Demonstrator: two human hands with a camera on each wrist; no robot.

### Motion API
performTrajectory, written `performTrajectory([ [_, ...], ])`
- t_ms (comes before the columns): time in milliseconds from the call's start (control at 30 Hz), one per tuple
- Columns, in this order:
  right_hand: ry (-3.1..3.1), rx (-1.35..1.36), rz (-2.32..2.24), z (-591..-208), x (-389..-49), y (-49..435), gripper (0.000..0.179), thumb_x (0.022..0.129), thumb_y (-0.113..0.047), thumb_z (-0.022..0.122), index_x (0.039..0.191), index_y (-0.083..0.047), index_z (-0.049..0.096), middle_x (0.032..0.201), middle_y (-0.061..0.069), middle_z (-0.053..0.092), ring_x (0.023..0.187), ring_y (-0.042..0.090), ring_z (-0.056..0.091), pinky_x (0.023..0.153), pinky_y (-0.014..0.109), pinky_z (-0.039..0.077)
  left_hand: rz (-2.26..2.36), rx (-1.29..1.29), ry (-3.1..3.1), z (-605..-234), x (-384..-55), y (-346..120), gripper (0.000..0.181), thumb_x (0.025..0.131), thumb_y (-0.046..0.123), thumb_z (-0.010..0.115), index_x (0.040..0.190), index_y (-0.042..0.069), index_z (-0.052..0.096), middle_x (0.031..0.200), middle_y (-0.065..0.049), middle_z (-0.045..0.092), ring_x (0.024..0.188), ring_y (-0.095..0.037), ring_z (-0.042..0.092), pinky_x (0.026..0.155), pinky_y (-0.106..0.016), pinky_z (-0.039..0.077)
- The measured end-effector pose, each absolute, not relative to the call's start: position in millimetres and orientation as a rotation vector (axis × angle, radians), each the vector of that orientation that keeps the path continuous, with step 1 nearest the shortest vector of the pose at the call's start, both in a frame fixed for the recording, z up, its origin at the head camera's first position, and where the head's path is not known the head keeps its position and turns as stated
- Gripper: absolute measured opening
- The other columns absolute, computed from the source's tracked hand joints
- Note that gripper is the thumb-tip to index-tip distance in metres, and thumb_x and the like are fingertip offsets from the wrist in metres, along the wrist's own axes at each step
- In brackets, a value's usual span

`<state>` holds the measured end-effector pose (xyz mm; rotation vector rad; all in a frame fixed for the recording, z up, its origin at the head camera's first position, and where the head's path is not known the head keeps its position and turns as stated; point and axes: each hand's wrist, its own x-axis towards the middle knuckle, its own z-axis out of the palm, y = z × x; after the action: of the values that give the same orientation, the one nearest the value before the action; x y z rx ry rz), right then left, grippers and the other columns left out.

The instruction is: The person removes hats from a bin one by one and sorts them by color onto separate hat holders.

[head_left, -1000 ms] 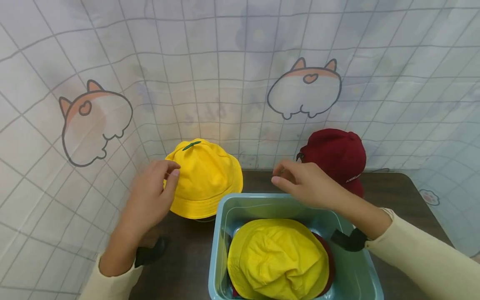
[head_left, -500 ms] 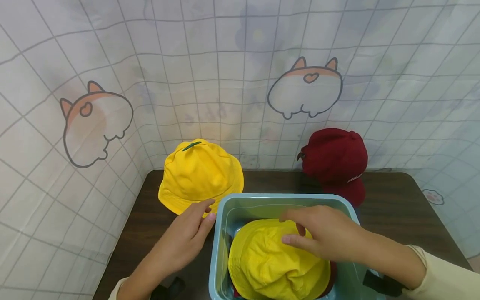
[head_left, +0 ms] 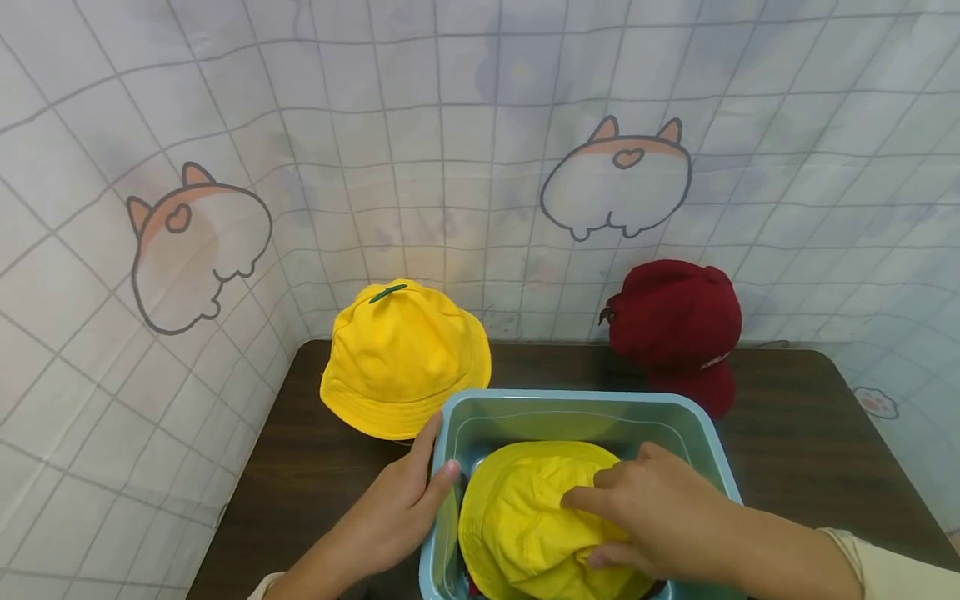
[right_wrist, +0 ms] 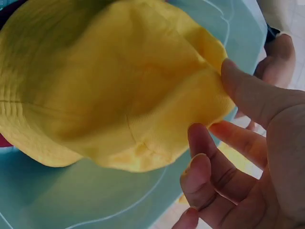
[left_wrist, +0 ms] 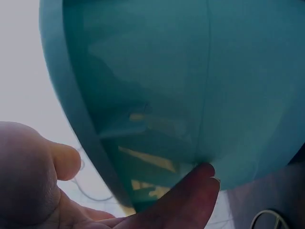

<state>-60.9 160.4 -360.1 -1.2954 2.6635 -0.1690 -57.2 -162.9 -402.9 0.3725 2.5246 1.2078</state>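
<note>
Head view: a blue tub (head_left: 562,419) sits on the near part of a dark wooden table (head_left: 795,425), with headwear both inside and beyond it.
Crumpled yellow hat (head_left: 525,508): inside the tub, over some dark red fabric (right_wrist: 4,141) that is mostly hidden.
Right hand (head_left: 667,512): over the tub's right half; thumb and a finger pinch the crumpled hat's crown, the other fingers loosely bent.
Left hand (head_left: 397,508): at the tub's left wall, thumb over the rim and fingers outside, pinching the wall between; how firmly, I cannot tell.
Sprig-topped yellow hat (head_left: 405,358): on the table at far left, just beyond the tub's corner.
Red cap (head_left: 671,312): on the table at far right, apart from the yellow one.
Hat tally: judging by the layout, two pieces are already outside the tub; the crumpled hat is gripped but not yet lifted out, and the fabric beneath remains to be dealt with.
</note>
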Motion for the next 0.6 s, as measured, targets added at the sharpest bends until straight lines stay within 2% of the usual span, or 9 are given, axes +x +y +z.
performTrajectory([
  [233, 2.686, -1.386, -0.170, -367.4, -60.4, 158.2, 0.026, 0.087, -0.043, 0.079, 0.109, -0.035, 0.069, 0.085, -0.019, 0.067, 0.070, 0.000, 0.052, 0.064, 0.026, 0.036, 1.130, 0.459, 2.516, -412.2, -54.8, -163.4, 0.077, 0.109, 0.053, 0.033, 0.165, 0.017, -0.007, 0.142, -0.016, 0.060, 0.119, -0.022, 0.065, 0.103, -0.052, 0.050],
  [400, 2.757, -1.511, -0.222, -372.9, -64.2, 159.8, 0.018, 0.084, -0.032, 0.084, 0.097, -0.034, 0.072, 0.081, -0.020, 0.068, 0.067, -0.001, 0.051, 0.061, 0.020, 0.028, 1.079, 0.500, 2.557, -416.0, -52.8, -162.4, 0.075, 0.111, 0.050, 0.029, 0.164, 0.016, -0.009, 0.126, -0.016, 0.069, 0.108, -0.023, 0.070, 0.098, -0.053, 0.053],
  [500, 2.789, -1.547, -0.230, -374.5, -65.7, 161.1, 0.018, 0.082, -0.030, 0.085, 0.094, -0.034, 0.072, 0.081, -0.020, 0.069, 0.066, -0.001, 0.051, 0.061, 0.019, 0.025, 1.067, 0.519, 2.585, -416.9, -51.0, -161.6, 0.073, 0.111, 0.048, 0.028, 0.164, 0.015, -0.010, 0.112, -0.012, 0.073, 0.100, -0.019, 0.071, 0.094, -0.052, 0.055],
  [600, 2.772, -1.513, -0.235, -374.6, -67.9, 162.1, 0.020, 0.083, -0.032, 0.085, 0.097, -0.033, 0.070, 0.081, -0.020, 0.068, 0.067, -0.001, 0.052, 0.061, 0.020, 0.026, 1.061, 0.525, 2.594, -419.8, -50.8, -161.3, 0.072, 0.112, 0.047, 0.027, 0.164, 0.015, -0.011, 0.097, -0.003, 0.072, 0.091, -0.013, 0.069, 0.090, -0.050, 0.056],
])
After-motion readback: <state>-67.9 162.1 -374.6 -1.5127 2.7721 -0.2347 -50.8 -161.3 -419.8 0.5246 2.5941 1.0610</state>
